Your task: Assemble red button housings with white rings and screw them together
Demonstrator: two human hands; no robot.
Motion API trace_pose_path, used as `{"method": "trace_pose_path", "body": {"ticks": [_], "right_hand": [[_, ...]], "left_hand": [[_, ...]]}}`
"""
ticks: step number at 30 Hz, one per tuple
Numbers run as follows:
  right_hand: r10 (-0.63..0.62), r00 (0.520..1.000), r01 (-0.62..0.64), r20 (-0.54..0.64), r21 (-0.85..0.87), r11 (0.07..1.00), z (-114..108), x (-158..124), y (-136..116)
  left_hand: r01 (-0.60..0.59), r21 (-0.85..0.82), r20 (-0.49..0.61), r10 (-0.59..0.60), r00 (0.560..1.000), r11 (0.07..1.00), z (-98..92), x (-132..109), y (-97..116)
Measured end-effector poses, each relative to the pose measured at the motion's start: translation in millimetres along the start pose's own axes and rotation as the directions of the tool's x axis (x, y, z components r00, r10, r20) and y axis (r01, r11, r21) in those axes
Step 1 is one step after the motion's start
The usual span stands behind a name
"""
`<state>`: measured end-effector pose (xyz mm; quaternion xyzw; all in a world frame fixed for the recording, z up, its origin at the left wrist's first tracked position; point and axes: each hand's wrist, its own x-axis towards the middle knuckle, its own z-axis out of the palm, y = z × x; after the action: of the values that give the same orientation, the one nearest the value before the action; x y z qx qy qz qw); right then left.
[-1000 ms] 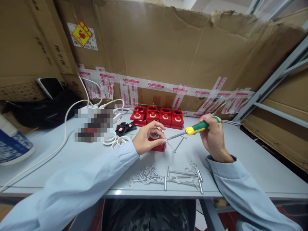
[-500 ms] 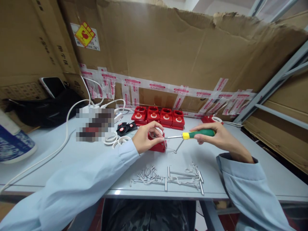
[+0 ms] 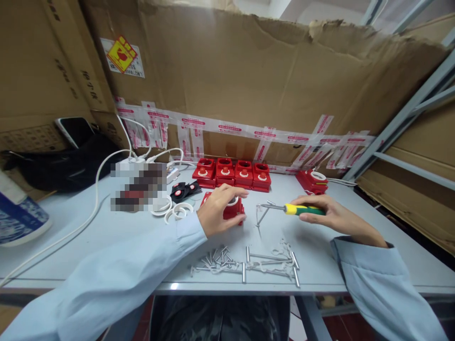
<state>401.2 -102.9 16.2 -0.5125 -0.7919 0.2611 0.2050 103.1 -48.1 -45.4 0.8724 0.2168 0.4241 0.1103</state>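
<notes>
My left hand is curled around a red plastic housing with a white ring on top; its thumb lies along the near side, its fingers reach over the top. The hand hides much of the housing. My right hand grips a screwdriver by its green and yellow handle, the shaft pointing left. The screwdriver's tip is apart from the housing. A thin metal rod with a white cord lies below the tip. Loose screws and T-shaped metal bars with white cords lie nearer the table's front edge.
Several red housings stand in a row at the back, and another sits at the back right. White rings and black parts lie left of my left hand. Cardboard walls the back; a metal rack stands right.
My right hand has drawn the screwdriver back to the right and slightly down, away from the housing. The left fingers have spread from a closer pinch, and more of the housing shows.
</notes>
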Motion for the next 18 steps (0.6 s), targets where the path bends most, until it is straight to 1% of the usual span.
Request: {"method": "trace_pose_path", "body": {"ticks": [2, 3, 6, 7, 9, 12, 15, 18], "right_hand": [[0.055, 0.997, -0.057, -0.049, -0.037, 0.998, -10.9, -16.1, 9.7], [0.084, 0.994, -0.088, -0.073, -0.06, 0.994, -15.9, -24.0, 14.3], [0.138, 0.988, -0.144, -0.067, -0.097, 0.985, -23.9, -38.6, 21.1], [0.141, 0.99, -0.143, -0.027, -0.104, 0.984, -23.4, -38.7, 20.3], [0.122, 0.992, -0.117, 0.034, -0.123, 0.985, -17.7, -31.2, 15.6], [0.047, 0.99, -0.033, 0.134, -0.105, 0.994, -3.2, -7.7, 7.4], [-0.004, 0.985, 0.016, 0.172, -0.067, 0.998, 10.3, 14.9, 5.3], [-0.025, 0.979, 0.033, 0.205, -0.034, 0.999, 19.3, 27.4, 8.3]], "left_hand": [[-0.005, 0.048, 0.026, 0.004, 1.0, 0.999, -0.8, 0.1, -1.7], [0.001, 0.088, 0.062, -0.006, 0.998, 0.996, -0.9, 0.0, -2.7], [0.023, 0.234, 0.191, -0.069, 0.979, 0.972, 0.0, -1.3, -5.2], [0.024, 0.277, 0.224, -0.088, 0.971, 0.961, 0.7, -1.9, -5.8], [0.012, 0.338, 0.273, -0.11, 0.956, 0.941, 1.9, -2.8, -7.0], [-0.005, 0.389, 0.321, -0.13, 0.938, 0.921, 2.0, -2.3, -10.4], [-0.005, 0.385, 0.343, -0.138, 0.929, 0.923, 0.2, -0.4, -16.2], [0.005, 0.35, 0.343, -0.134, 0.93, 0.937, -1.5, 0.5, -21.5]]}}
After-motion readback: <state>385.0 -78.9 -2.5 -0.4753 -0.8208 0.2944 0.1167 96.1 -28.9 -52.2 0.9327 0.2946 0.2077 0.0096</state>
